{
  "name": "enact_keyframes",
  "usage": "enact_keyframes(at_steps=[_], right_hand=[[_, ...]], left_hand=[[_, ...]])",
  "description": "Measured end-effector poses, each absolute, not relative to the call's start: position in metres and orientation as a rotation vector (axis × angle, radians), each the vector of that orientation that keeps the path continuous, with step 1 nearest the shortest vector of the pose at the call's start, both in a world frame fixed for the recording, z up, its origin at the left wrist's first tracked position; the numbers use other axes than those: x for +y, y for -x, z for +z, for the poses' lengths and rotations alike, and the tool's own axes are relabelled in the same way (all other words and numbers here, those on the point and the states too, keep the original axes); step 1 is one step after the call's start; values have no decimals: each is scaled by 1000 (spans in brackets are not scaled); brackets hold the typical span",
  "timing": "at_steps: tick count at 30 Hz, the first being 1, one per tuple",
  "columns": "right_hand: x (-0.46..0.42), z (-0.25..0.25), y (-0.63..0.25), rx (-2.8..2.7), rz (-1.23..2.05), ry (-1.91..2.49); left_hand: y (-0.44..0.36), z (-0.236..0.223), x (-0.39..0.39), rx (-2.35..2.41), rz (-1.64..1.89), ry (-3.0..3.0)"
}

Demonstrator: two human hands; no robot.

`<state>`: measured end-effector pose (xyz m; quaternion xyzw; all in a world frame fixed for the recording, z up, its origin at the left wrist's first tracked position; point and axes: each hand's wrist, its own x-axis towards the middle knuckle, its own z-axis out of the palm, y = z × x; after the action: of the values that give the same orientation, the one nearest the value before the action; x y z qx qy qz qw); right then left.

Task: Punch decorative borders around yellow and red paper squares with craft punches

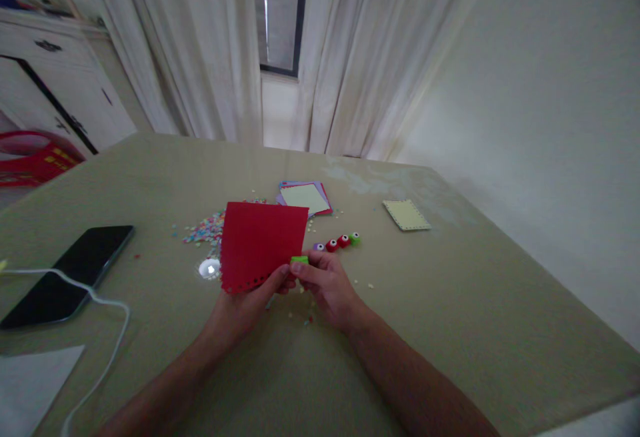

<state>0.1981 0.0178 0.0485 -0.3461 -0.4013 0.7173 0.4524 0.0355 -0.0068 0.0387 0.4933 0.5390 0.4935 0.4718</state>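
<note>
My left hand (250, 303) grips a red sheet of paper (265, 240) by its lower edge, where a row of small punched holes runs along the bottom and the left side. At the sheet's lower right corner, my right hand (327, 283) holds a small green craft punch (299, 260) between thumb and fingers. The punch sits against the paper's edge; its far side is hidden. Just beyond my right hand stands a row of small punches (343, 241) in purple, red and green.
Colourful paper bits (206, 229) lie heaped behind the red sheet, near a shiny round disc (209, 268). Farther back is a stack of coloured sheets (305, 198); a cream punched stack (407, 215) lies right. A tablet (75, 277) with a white cable (113, 301) is left.
</note>
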Motion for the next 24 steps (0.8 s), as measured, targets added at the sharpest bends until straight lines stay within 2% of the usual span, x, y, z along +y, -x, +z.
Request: enact_keyframes(at_steps=[8, 10, 15, 17, 20, 24], right_hand=[[25, 42, -206, -1092, 1688, 881], [30, 43, -212, -1202, 1499, 958], [36, 35, -224, -1895, 688, 1211], [37, 28, -225, -2086, 459, 1220], [41, 20, -224, -2151, 257, 1303], [47, 17, -226, -2142, 157, 1401]], left_hand=[[-29, 51, -4, 1439, 1271, -1208], [-28, 53, -3, 1485, 1297, -1194], [-22, 59, -2, 1613, 1294, -1104], [-18, 60, -1, 1656, 1325, -1045], [-10, 58, 3, 1686, 1438, -968], [-3, 48, 13, 1673, 1608, -836]])
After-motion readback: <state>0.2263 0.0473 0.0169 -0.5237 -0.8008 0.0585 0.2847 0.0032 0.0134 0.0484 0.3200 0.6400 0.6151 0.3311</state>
